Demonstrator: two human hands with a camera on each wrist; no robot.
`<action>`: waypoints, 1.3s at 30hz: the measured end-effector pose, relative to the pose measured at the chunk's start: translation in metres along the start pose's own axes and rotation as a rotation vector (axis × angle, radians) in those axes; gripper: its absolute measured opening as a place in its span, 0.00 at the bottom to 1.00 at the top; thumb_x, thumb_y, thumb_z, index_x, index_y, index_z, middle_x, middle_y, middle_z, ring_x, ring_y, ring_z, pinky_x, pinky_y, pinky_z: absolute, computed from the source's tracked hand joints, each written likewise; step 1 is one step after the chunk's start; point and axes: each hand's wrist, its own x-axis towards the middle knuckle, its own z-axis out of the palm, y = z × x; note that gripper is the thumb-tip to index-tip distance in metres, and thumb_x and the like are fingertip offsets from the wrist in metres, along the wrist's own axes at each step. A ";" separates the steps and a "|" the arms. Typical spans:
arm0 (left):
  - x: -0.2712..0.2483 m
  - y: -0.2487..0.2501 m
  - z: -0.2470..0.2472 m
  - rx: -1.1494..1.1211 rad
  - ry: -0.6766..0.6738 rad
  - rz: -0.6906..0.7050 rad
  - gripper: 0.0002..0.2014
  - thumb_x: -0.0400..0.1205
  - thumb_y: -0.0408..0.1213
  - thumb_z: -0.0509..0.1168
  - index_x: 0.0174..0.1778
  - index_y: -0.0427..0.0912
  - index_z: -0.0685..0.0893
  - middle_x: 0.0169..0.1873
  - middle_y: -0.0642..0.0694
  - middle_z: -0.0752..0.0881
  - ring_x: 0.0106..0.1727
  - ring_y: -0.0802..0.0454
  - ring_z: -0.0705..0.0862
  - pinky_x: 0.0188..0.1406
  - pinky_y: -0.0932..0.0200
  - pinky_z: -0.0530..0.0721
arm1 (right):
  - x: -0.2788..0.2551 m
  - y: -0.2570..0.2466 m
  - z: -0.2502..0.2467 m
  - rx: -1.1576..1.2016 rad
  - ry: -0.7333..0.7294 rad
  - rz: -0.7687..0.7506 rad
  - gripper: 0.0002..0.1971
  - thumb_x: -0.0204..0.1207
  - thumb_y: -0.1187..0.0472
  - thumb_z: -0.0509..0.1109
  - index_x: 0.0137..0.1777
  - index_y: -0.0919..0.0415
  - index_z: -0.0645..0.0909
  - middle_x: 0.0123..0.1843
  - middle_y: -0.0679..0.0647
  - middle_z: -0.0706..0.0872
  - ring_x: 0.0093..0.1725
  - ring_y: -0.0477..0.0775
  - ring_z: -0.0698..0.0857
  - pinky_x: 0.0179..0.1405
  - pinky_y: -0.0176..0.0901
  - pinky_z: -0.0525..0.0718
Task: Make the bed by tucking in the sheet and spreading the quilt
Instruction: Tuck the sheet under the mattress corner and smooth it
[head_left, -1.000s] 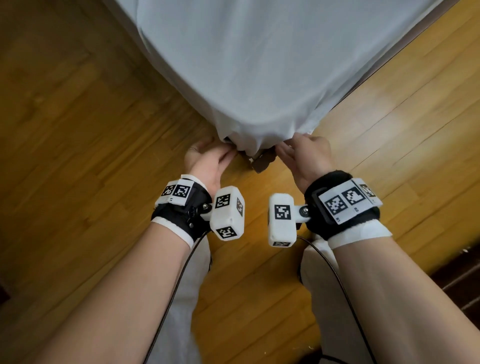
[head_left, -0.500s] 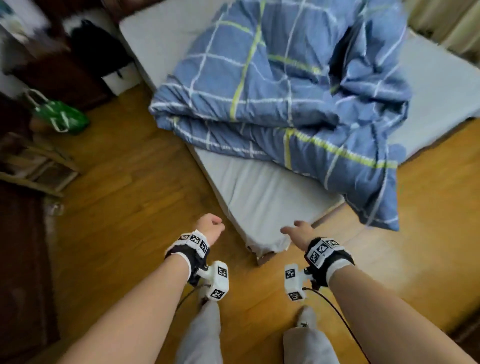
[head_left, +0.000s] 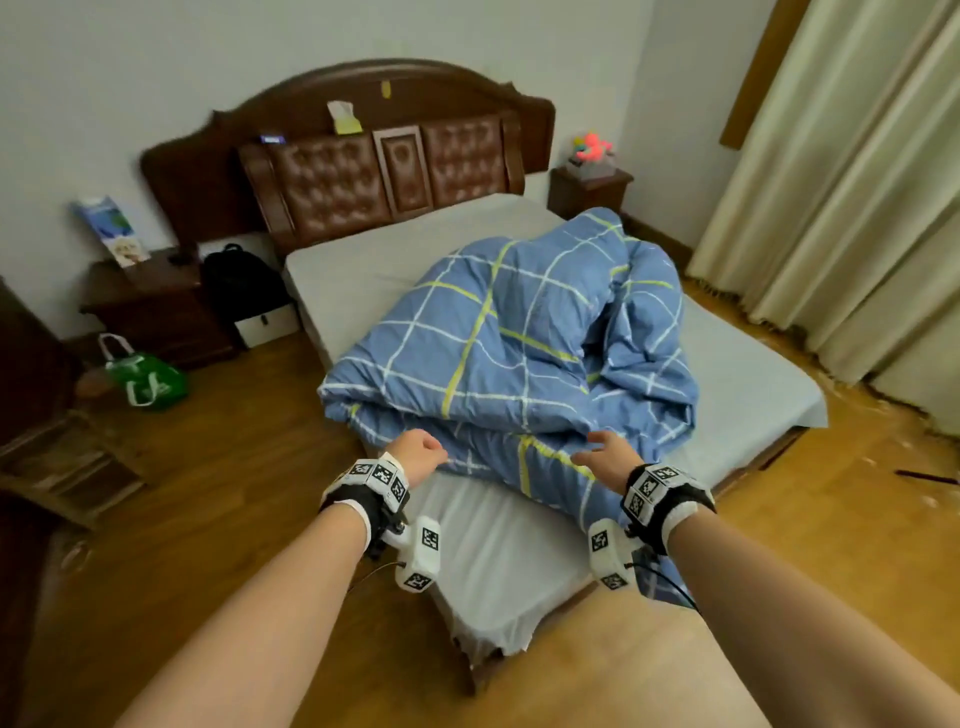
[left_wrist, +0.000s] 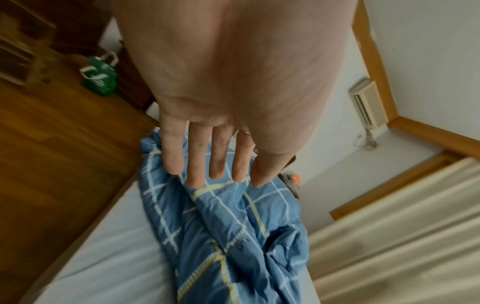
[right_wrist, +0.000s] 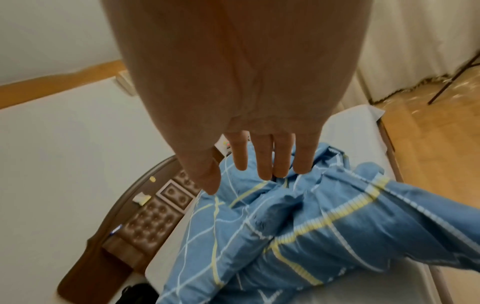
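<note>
Ahead of both hands, a bed (head_left: 363, 270) under a pale sheet (head_left: 498, 545), its near corner just below the wrists. Crumpled on top, a blue quilt (head_left: 519, 364) checked white and yellow, heaped from directly beyond the fingertips to far ahead, one flap spilling over the bed edge under the right wrist. Far beyond the hands, a dark wooden headboard (head_left: 363, 171) with tufted brown panels; off to the right, cream curtains (head_left: 857, 208); off to the left, a nightstand (head_left: 150, 301), a black backpack (head_left: 239, 280) and a green bag (head_left: 148, 382) on the wooden floor (head_left: 208, 493).

Seen from the head only: left hand (head_left: 418, 457) and right hand (head_left: 605, 457) reaching side by side over the quilt's near fold, the left looking loosely curled, the right spread.

Seen from the left wrist only: left hand (left_wrist: 228, 102) released, fingers (left_wrist: 196, 160) straight and together, tips just over the blue fabric, contact not clear; also a wall air conditioner (left_wrist: 366, 102), hidden from the head view.

Seen from the right wrist only: right hand (right_wrist: 246, 92) released too, fingers (right_wrist: 262, 158) straight, thumb apart, poised above a quilt ridge, grasping nothing; a thin dark rod (right_wrist: 454, 82) leaning by the curtain on the right.
</note>
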 end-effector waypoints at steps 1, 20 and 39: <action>0.006 0.009 0.002 0.012 -0.028 0.023 0.03 0.78 0.39 0.68 0.43 0.46 0.85 0.45 0.41 0.90 0.51 0.41 0.87 0.50 0.57 0.81 | -0.004 0.002 -0.009 0.013 0.014 0.023 0.34 0.75 0.56 0.75 0.79 0.62 0.68 0.72 0.64 0.79 0.68 0.63 0.82 0.69 0.55 0.79; 0.081 0.339 0.328 0.356 -0.417 0.366 0.07 0.79 0.40 0.68 0.49 0.41 0.84 0.52 0.37 0.89 0.57 0.39 0.86 0.60 0.48 0.84 | 0.009 0.294 -0.306 0.152 0.218 0.355 0.26 0.79 0.56 0.72 0.76 0.54 0.74 0.72 0.59 0.80 0.69 0.59 0.80 0.67 0.49 0.80; 0.272 0.716 0.638 0.311 -0.504 0.410 0.06 0.78 0.43 0.68 0.49 0.49 0.81 0.51 0.46 0.88 0.50 0.47 0.85 0.55 0.54 0.83 | 0.250 0.489 -0.720 0.104 0.181 0.425 0.14 0.79 0.55 0.72 0.63 0.52 0.85 0.68 0.55 0.84 0.65 0.55 0.82 0.60 0.45 0.79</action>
